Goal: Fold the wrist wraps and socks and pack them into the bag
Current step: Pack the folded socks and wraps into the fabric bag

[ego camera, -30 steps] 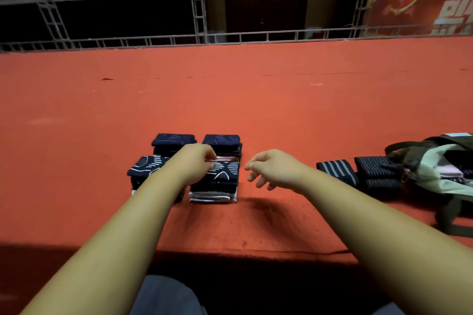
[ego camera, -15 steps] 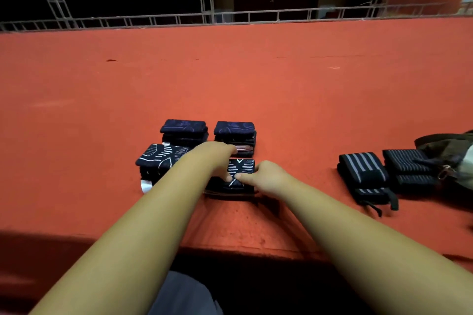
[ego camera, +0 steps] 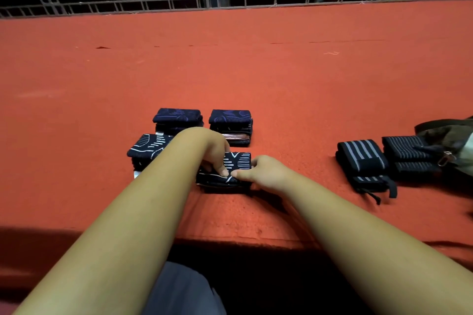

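A folded black sock bundle with white line markings (ego camera: 238,164) lies on the red carpeted platform (ego camera: 256,79), close to its near edge, and both bare hands meet on it. The left hand (ego camera: 208,152) reaches in from 7 o'clock and arches over the bundle's left half. Its fingers curl down so that the fingertips (ego camera: 222,171) clamp the top layer near the front edge. The right hand (ego camera: 267,174) reaches in from 4 o'clock and grips the bundle's right front corner. Its thumb lies on top, almost touching the left fingertips, and its other fingers are tucked out of sight round the right side. Just beside the bundle at 9 o'clock sits a second folded black sock stack with white lines (ego camera: 147,147), partly covered by the left forearm. At 11 o'clock is a folded navy sock stack with purple pattern (ego camera: 178,117). At 12 o'clock is a matching navy stack with a pale pink layer (ego camera: 230,120). Well apart at 3 o'clock, two rolled black wrist wraps with grey stripes (ego camera: 361,161) lie side by side. The farther one touches an olive and pale green fabric bag (ego camera: 445,134) at the frame's right edge. A grey metal truss railing (ego camera: 256,0) runs along the platform's far side.
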